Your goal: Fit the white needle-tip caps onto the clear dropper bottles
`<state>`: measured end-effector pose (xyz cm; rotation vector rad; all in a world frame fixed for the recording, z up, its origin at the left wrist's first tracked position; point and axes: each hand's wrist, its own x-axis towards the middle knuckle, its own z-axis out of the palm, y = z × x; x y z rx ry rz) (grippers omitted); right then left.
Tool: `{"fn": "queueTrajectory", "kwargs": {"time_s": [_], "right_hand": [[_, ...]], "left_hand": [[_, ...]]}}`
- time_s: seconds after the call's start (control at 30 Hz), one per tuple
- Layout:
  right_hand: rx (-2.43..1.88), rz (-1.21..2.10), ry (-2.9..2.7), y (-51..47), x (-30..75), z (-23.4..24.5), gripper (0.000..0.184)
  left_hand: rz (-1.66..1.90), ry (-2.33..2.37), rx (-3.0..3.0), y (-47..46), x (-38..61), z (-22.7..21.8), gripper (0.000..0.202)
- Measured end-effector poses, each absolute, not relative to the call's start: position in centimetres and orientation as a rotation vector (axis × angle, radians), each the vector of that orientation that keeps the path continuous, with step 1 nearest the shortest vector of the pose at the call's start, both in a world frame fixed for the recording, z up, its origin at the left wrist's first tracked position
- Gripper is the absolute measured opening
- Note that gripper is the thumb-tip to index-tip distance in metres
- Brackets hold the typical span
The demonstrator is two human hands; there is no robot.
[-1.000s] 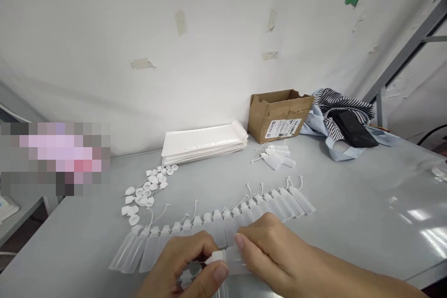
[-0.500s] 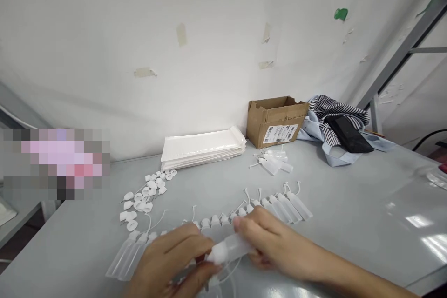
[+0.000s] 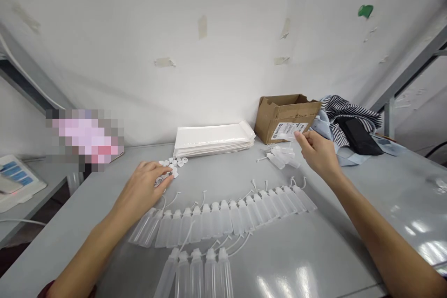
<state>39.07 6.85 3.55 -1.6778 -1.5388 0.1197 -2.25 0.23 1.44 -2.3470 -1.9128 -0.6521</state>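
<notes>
My left hand (image 3: 141,188) reaches to the far left, its fingers curled down onto a heap of small white caps (image 3: 172,164) and pinching at one. My right hand (image 3: 316,151) is raised at the far right and pinches a small clear bottle (image 3: 286,136) above a loose pile of uncapped bottles (image 3: 279,157). A long curved row of capped clear bottles (image 3: 223,216) lies across the grey table (image 3: 349,242) between my arms. A shorter row of several capped bottles (image 3: 199,267) lies nearer to me.
A stack of white padded bags (image 3: 214,138) lies against the wall. To its right stand an open cardboard box (image 3: 286,111), a striped cloth (image 3: 349,108) and a black pouch (image 3: 359,136). A device with blue keys (image 3: 14,179) sits on a lower table to the left.
Both hands let go of the bottle they held near the front edge and moved apart: the left to the caps, the right to the uncapped bottles. A short front row of bottles now shows.
</notes>
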Motion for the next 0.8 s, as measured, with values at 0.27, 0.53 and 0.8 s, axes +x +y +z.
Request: {"fn": "queueTrajectory", "kwargs": {"time_s": [0.27, 0.53, 0.8], "right_hand": [[-1.775, 0.033, -1.82, 7.5, 39.8, 2.0, 0.023], [-1.632, -0.121, -1.846, 4.8, 37.3, 4.3, 0.027], [-0.566, 0.312, -2.706, -4.3, 28.4, 3.7, 0.048]], "left_hand": [[-0.504, -1.871, -2.441, 1.0, -1.3, 0.7, 0.041], [-0.437, -1.892, -2.499, 1.0, -0.9, 0.1, 0.037], [-0.435, -1.935, -2.497, 1.0, -0.9, -0.1, 0.035]]}}
